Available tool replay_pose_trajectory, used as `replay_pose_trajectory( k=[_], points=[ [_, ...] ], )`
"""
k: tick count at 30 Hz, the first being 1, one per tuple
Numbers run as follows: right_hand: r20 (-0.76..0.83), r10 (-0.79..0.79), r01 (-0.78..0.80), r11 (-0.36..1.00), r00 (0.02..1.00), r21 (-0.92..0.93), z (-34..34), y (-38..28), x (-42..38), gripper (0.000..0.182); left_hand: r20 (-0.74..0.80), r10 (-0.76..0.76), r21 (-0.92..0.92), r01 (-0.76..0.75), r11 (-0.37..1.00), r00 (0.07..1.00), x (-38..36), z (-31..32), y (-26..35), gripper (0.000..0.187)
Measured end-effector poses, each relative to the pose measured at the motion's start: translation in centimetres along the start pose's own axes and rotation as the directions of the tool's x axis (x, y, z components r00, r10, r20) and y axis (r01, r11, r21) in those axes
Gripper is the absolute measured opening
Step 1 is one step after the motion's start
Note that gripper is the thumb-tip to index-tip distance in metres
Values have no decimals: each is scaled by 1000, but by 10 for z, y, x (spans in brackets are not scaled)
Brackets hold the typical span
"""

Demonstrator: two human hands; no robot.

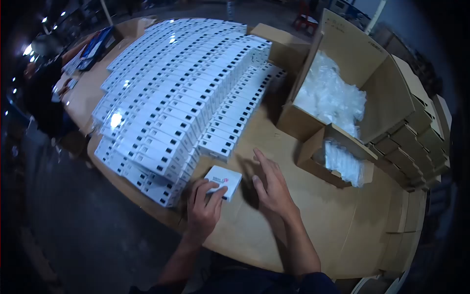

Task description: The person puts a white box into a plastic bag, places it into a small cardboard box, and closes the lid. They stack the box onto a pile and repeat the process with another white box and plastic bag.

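Observation:
A small white box (226, 177) with red and dark print on its top lies on the table, beside the front end of the stacked white boxes (171, 98). My left hand (204, 208) is closed on its near left side, with fingertips on its top and edge. Just to the right, my right hand (271, 188) is held over the tabletop, fingers stretched and thumb apart, with nothing in it. The stacked boxes stand in long tight rows, with small dark squares along their visible faces.
At right, a large carton (387, 90) holds clear plastic bags (330, 93). A smaller carton (313, 154) in front contains wrapped clear plastic pieces (344, 164). Folded cardboard (409, 152) is piled at the far right. Another person (46, 93) stands at the table's left side.

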State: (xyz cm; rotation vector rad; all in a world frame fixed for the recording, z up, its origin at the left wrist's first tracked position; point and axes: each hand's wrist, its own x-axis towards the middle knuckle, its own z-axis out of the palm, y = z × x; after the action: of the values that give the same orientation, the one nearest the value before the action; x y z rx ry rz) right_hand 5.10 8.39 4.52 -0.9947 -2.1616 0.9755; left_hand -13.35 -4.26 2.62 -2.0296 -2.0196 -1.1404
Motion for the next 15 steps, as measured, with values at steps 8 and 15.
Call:
replay_pose_trajectory(
  k=[8,15],
  points=[
    [189,149,-235,755,971,612,-85,-7,-43,75,-115,211,-341,-238,909,971,49,31,74,49],
    [-284,194,59,723,939,688,-169,28,-26,30,185,309,-701,-95,707,933,191,44,118,37]
  ],
)
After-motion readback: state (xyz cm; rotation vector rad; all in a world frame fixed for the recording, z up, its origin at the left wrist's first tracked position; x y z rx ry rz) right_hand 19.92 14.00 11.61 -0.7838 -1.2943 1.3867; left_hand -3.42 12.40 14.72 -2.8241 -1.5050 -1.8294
